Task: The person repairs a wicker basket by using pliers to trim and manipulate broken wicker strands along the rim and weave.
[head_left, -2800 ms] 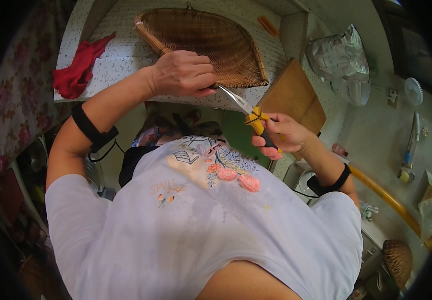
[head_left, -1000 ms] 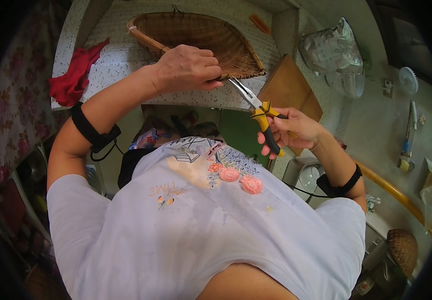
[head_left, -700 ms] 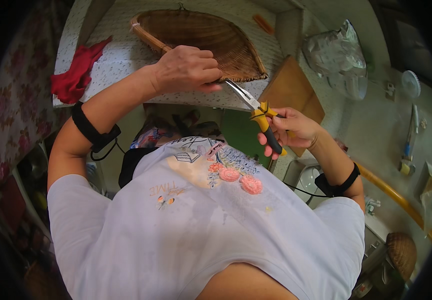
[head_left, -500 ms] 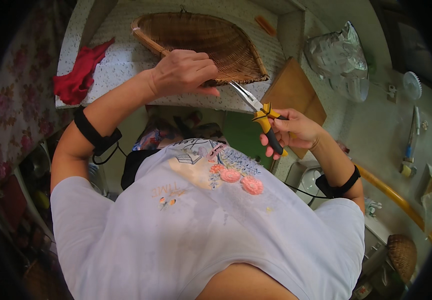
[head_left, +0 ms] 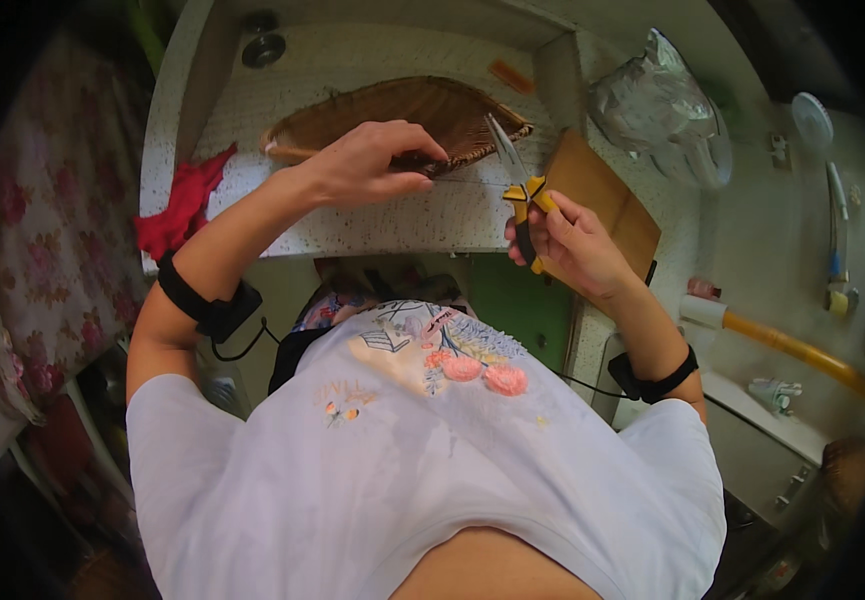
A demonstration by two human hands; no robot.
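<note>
My left hand (head_left: 367,162), fingers bent with the thumb apart from them, is at the near rim of a shallow woven bamboo basket (head_left: 342,120) on the speckled counter (head_left: 252,225); I cannot tell whether it touches the rim. My right hand (head_left: 567,240) holds long-nose pliers (head_left: 518,195) with yellow and black handles. Their metal jaws point up, tips in front of the basket's right end; whether they touch it I cannot tell.
A red cloth (head_left: 182,205) lies on the counter at left, a wooden board (head_left: 612,190) at right. Behind are metal dishes (head_left: 262,48), an orange item (head_left: 512,77) and a foil-covered bundle (head_left: 652,100). A yellow pole (head_left: 792,355) runs along the right; flowered fabric (head_left: 42,250) hangs at left.
The view has shifted, showing more of the counter's back. My left hand has loosened its curl on the rim. The pliers have tilted upward, their tips moved right, away from my left fingers.
</note>
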